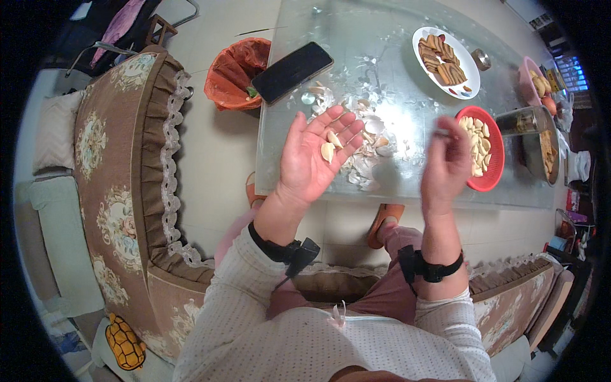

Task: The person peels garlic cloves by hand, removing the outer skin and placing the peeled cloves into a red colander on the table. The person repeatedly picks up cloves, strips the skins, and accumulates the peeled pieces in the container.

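Observation:
My left hand point(312, 157) is turned palm up over the near edge of the glass table, its fingers slightly curled. Two garlic cloves point(329, 148) rest in that palm. My right hand point(445, 167) is raised beside a red plastic basket point(496, 167) and blurred by motion. Something small and dark shows at its fingertips, too smeared to identify. Inside the basket lie several peeled garlic cloves point(479, 143), partly hidden by the right hand. Loose papery garlic skins point(365, 174) are scattered on the table beyond and beside my left hand.
A black smartphone point(292, 71) lies near the left edge of the glass table point(353, 24), by a red-lined bin point(234, 71). Farther back is a white plate point(465, 88) of striped cookies point(451, 72). Right of the basket are a lying glass jar point(520, 120) and a metal bowl point(555, 167).

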Demonstrator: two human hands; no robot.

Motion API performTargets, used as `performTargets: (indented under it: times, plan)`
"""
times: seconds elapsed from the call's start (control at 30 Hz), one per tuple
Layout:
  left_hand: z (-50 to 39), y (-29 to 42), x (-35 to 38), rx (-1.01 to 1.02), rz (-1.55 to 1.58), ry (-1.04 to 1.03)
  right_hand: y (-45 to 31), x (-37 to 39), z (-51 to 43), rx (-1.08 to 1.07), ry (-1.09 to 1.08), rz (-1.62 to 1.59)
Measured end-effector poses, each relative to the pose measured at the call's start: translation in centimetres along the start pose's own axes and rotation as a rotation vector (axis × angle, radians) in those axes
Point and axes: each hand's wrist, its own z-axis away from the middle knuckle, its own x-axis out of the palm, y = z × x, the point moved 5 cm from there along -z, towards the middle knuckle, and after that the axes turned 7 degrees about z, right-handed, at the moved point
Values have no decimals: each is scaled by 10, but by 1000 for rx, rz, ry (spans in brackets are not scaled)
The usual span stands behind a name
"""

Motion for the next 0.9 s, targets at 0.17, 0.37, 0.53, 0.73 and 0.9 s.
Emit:
performTargets:
  times: [0.17, 0.37, 0.53, 0.73, 0.9]
  plan:
    - [0, 0, 0, -2, -31, -28, -27, 64, 48, -24, -571, -56]
    - [2, -9, -8, 70, -258, -10, -23, 86, 61, -5, -600, 43]
    - [-3, -1, -13, 114, -276, -75, 2, 92, 64, 586, -748, -418]
    - [-1, 1, -6, 197, -598, 30, 4, 87, 54, 773, -636, -708]
    - [2, -1, 5, 245, -857, 56, 8, 83, 49, 622, -659, -463]
